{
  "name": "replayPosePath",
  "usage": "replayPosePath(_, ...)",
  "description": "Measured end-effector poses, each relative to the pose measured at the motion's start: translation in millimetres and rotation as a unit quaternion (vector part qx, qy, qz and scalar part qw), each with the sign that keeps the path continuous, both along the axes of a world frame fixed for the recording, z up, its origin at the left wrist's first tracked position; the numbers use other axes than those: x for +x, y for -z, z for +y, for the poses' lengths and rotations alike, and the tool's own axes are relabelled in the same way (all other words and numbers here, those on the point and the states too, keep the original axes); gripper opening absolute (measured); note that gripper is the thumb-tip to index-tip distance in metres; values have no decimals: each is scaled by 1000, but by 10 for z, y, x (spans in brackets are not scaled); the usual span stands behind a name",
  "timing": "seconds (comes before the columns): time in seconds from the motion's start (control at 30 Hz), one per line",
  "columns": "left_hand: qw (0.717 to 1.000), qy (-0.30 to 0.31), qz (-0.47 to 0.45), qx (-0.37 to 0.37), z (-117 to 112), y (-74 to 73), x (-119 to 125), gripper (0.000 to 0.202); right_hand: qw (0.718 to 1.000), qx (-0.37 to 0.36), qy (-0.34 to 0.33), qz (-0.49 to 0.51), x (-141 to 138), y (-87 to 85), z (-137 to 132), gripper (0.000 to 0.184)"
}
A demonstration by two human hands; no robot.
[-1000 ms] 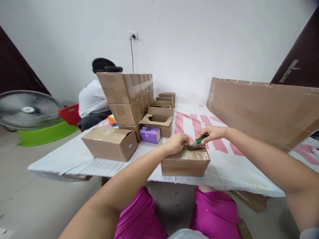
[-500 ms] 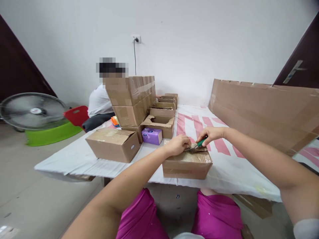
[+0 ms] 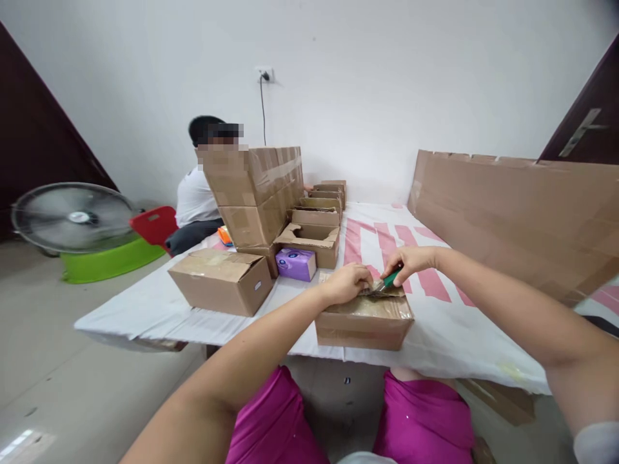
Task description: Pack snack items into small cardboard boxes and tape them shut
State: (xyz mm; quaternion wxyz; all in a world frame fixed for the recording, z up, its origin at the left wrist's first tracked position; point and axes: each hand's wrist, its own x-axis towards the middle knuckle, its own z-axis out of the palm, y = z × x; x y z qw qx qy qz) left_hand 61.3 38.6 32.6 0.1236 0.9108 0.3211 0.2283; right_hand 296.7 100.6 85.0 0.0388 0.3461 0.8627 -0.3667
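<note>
A taped cardboard box (image 3: 360, 330) sits at the table's front edge before me. My right hand (image 3: 410, 261) is closed round the green handle of a cutter (image 3: 391, 278), which looks like a box knife. Its blade points down and left into the torn cardboard on the box top. Close beside the blade, my left hand (image 3: 349, 283) rests on the top with its fingers curled on the raised cardboard flap (image 3: 365, 288). The exact grip of those fingertips is partly hidden.
On the table (image 3: 159, 319) stand a closed box (image 3: 217, 283), a purple tissue pack (image 3: 296, 264), an open box (image 3: 312, 238) heading a row, and stacked boxes (image 3: 251, 187). A large cardboard sheet (image 3: 512, 219) leans at right. A person (image 3: 196, 200) sits behind the stack; a fan (image 3: 77, 218) is left.
My hands and the cutter stay almost in place at the box top. The view has shifted slightly, and the person behind the stack has moved their head a little.
</note>
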Motion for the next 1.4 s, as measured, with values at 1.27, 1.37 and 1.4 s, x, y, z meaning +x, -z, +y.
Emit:
replayPosePath(1.27, 994, -43, 84, 63, -163, -76, 136, 17, 1000, 9, -10, 0, -90, 17, -36, 54)
replayPosePath(1.37, 997, -25, 42, 57, -157, -29, 141, 18, 999, 8, -30, -11, -108, -17, 12, 55)
replayPosePath(1.4, 998, -21, 28, 54, -154, -14, 138, 18, 999, 7, -35, -14, -102, -23, 37, 55)
